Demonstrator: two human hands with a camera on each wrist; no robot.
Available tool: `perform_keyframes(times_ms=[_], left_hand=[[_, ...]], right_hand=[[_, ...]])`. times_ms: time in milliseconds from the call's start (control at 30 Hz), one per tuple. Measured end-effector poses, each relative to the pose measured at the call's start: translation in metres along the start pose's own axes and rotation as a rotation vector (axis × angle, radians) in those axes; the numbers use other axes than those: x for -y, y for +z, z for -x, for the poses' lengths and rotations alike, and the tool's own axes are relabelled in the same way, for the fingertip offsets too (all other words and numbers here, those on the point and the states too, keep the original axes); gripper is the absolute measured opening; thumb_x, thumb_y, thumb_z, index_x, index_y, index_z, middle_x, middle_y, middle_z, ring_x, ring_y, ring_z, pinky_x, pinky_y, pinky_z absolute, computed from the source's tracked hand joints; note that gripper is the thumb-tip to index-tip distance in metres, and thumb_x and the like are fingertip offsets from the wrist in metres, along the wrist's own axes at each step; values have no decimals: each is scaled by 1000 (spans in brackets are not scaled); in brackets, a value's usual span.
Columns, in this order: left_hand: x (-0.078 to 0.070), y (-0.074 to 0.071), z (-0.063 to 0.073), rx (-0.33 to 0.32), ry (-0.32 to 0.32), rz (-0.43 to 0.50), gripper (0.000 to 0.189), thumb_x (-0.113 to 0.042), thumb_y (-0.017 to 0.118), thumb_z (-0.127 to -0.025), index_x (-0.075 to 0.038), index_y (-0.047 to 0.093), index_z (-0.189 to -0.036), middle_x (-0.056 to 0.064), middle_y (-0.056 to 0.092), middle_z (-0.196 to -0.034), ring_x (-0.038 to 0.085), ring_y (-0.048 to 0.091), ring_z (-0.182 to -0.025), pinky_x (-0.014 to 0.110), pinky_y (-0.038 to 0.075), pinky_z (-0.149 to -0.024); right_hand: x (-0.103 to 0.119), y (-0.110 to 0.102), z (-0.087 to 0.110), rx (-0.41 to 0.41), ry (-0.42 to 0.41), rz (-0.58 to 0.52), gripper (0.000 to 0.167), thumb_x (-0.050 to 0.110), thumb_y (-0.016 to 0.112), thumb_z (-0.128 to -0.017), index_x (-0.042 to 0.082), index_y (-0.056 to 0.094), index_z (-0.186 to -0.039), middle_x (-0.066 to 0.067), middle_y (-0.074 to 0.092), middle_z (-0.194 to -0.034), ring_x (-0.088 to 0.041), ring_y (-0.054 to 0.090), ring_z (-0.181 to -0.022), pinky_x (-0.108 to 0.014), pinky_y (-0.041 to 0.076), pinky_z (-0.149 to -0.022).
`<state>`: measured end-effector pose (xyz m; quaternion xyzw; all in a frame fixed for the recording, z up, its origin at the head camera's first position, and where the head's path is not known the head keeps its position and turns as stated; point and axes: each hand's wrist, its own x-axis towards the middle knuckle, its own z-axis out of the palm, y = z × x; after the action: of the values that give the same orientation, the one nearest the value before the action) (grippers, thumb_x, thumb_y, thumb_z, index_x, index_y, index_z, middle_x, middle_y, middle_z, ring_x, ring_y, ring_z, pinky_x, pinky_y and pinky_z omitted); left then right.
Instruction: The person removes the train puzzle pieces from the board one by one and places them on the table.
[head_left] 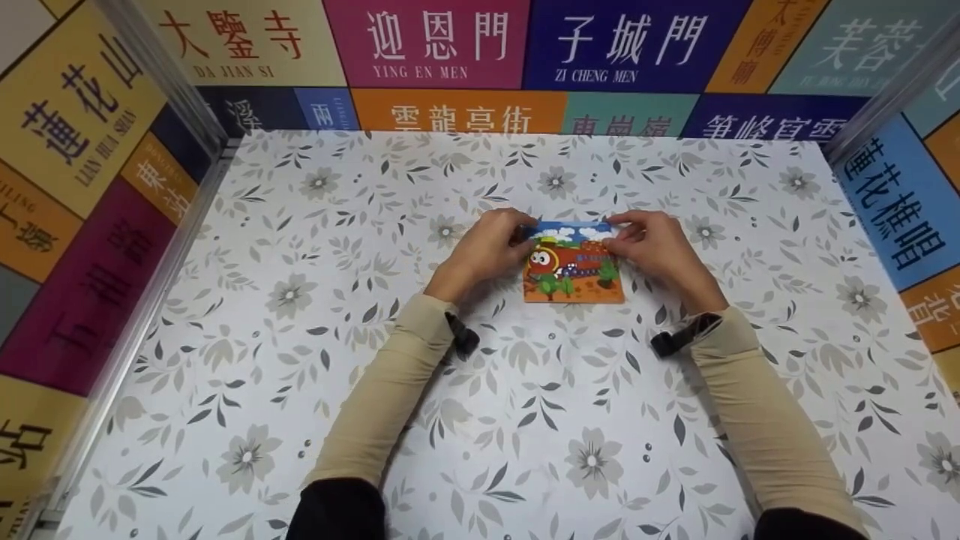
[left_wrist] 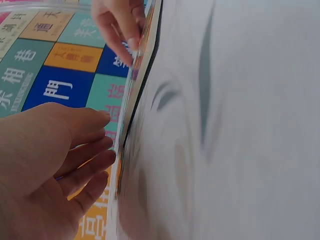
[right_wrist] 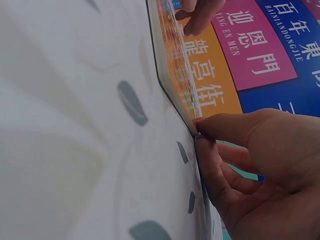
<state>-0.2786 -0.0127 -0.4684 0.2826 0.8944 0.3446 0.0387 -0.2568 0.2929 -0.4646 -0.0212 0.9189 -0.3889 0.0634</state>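
A small square picture board [head_left: 570, 264] is laid flat on a table covered in pale, leaf-and-flower-patterned sheeting [head_left: 360, 375], beyond the middle and towards the far edge. On its face a red cartoon train with large eyes is shown under a blue, clouded sky, with orange ground and green plants below. The board's far right corner is pinched between the thumb and a finger of the right hand [head_left: 660, 244]. At the far left corner the left hand [head_left: 491, 244] is held with fingers loosely bent and only a narrow gap left to the thumb; whether the board is actually touched by it cannot be told. Both forearms are covered by beige sleeves [head_left: 375, 405], and a black device [head_left: 465, 337] is worn at each wrist. The table is enclosed at the back and sides by colourful panels [head_left: 427, 45] on which Chinese characters are printed.
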Motion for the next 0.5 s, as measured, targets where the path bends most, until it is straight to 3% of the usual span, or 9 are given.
perform_keyframes(times_ms=[200, 500], left_hand=[[-10, 9, -8, 46, 7, 12, 42, -21, 72, -105, -3, 69, -143, 14, 70, -141, 24, 67, -131, 36, 53, -113], [-20, 20, -16, 58, 49, -9, 42, -19, 75, -103, -2, 70, -141, 15, 72, -136, 25, 66, -127, 38, 53, -111]], right_hand=[[-1, -1, 0, -3, -7, 1, 47, 26, 80, -100, 11, 70, -143, -13, 75, -110, -16, 67, -94, -19, 51, -78], [-2, 1, 0, -9, -22, 13, 46, 26, 79, -101, 10, 70, -143, -13, 75, -109, -13, 66, -91, -20, 50, -73]])
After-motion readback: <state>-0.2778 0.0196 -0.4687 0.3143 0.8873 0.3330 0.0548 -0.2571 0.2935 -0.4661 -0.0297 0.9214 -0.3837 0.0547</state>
